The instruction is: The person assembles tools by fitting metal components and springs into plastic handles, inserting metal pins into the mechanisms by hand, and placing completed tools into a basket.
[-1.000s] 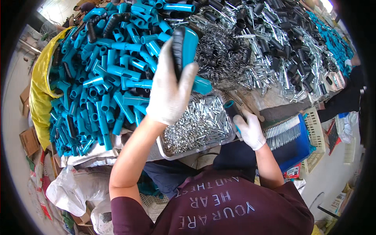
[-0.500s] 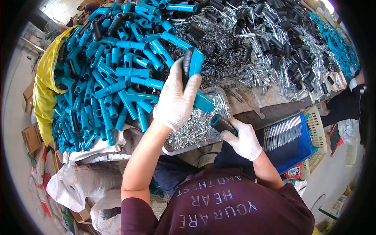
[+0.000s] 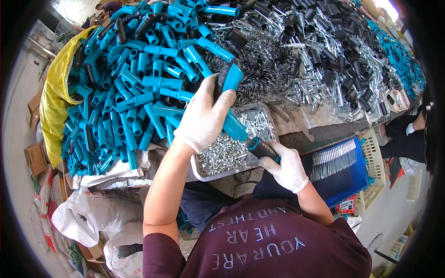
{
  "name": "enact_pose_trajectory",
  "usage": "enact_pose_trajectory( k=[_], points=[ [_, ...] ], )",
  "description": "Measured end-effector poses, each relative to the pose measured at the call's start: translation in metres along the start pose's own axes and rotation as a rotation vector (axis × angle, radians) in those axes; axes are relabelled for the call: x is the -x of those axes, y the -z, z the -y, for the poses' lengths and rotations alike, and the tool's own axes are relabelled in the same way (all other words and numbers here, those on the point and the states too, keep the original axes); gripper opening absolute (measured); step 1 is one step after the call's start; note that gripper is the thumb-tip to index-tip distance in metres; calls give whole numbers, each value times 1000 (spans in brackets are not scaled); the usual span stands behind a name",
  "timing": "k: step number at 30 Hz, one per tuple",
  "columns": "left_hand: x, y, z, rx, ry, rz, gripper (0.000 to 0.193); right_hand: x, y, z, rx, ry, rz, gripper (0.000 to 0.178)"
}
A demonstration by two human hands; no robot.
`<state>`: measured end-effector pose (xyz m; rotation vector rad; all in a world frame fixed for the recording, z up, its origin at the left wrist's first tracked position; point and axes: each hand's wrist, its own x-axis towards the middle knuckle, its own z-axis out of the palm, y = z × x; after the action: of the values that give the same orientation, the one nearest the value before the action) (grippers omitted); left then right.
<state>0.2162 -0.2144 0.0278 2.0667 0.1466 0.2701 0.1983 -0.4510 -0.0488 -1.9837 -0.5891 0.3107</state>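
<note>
My left hand [image 3: 204, 118] is closed around a teal plastic tool handle [image 3: 235, 128] with a black ribbed grip along one side. The handle slants down to the right, over a clear tray [image 3: 208, 177] of small metal pins. In my closed right hand [image 3: 289, 170] is a short black tube [image 3: 263, 150] with a teal ring at its open end. That end sits right by the handle's lower end; whether they touch, I cannot tell. Both hands wear white knitted gloves.
Teal handles [image 3: 134, 102] heap up at left beside a yellow sack [image 3: 52, 125]. Wire springs [image 3: 273, 60], black tubes and metal rods cover the table beyond. A blue bin [image 3: 336, 183] with metal rods stands at right. Another person's arm [image 3: 419, 121] shows at far right.
The handle in my left hand has shifted down and slightly left, bringing its lower end nearer the black tube. My right hand has moved slightly downward, still holding the tube.
</note>
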Motion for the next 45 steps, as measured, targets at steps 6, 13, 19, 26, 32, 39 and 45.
enact_pose_trajectory(
  k=[6,13,19,26,32,39,45],
  points=[
    [10,-35,-7,-194,-128,-185,49,-5,-9,5,10,-4,-124,43],
    [9,-32,-16,-351,98,-95,52,-5,-16,2,49,59,-169,36],
    [13,-22,-10,-79,-160,-109,41,-2,-5,20,-904,-519,382,38],
    [8,-21,-18,-224,-26,-220,33,-11,-7,27,-763,-461,405,41],
    [8,-15,-6,-435,95,-126,32,-14,-22,16,-308,-203,252,41],
    [16,-13,-11,54,-129,-170,18,-8,-23,12,-811,-450,450,39],
    [7,-6,-13,-356,-10,-178,19,-19,-24,17,-461,-283,346,42]
  ],
)
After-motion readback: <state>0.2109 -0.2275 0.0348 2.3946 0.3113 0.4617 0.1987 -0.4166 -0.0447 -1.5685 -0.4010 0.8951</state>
